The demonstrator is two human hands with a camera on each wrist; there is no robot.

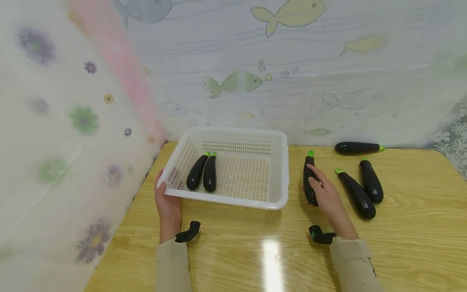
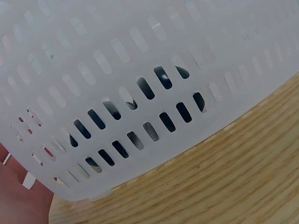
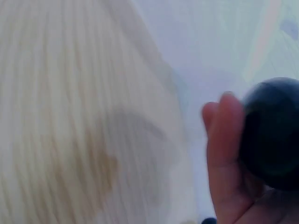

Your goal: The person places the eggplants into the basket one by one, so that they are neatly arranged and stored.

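My left hand (image 1: 170,206) grips the front left corner of a white plastic basket (image 1: 226,198), the thumb over its rim. Inside, at the basket's left, two dark eggplants (image 1: 197,172) with green stem ends lie side by side. In the left wrist view, dark patches show through the slots of the basket wall (image 2: 219,112). To the right of the basket, my right hand (image 1: 330,200) holds another eggplant (image 1: 308,172), thumb and fingers around it, its green end pointing away. The right wrist view shows that eggplant's rounded end (image 3: 275,135) close up beside the fingers (image 3: 226,144).
Right of my right hand, two eggplants (image 1: 357,196) lie touching or nearly so on the wooden table (image 1: 233,251). Another eggplant (image 1: 355,148) lies sideways at the table's back edge. Patterned sheets (image 1: 233,105) hang behind and to the left.
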